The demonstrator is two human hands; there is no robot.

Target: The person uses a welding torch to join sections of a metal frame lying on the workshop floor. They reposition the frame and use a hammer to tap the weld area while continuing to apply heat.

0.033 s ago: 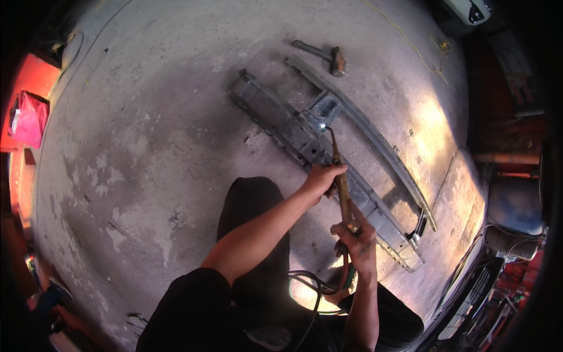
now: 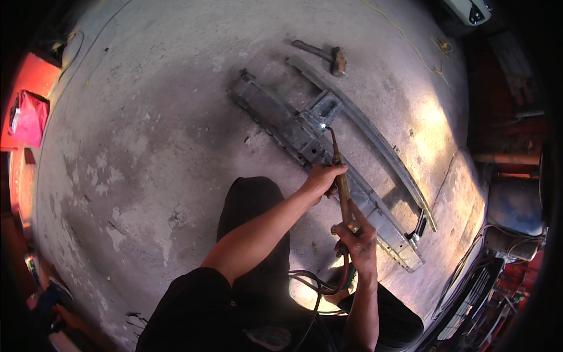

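A brass-coloured gas torch (image 2: 343, 189) slants up and away between my hands, its thin bent nozzle reaching a grey metal car frame part (image 2: 287, 136) on the floor. A small bright white flame (image 2: 323, 126) glows at the tip, right by the bracket (image 2: 322, 108) that joins the two long bars. My left hand (image 2: 321, 179) is closed round the torch's front section. Lower down, my right hand (image 2: 358, 237) grips the handle near its valve knobs; some of its fingers are hidden. Dark, red and green hoses (image 2: 337, 288) run from the handle back toward my lap.
A hammer (image 2: 336, 61) lies beyond the frame part. My bent knee (image 2: 255, 193) is left of it. On the right are a black grille (image 2: 466, 299) and cables; a yellow cord (image 2: 410, 44) crosses the far floor. A pink bag (image 2: 30, 119) hangs at the left.
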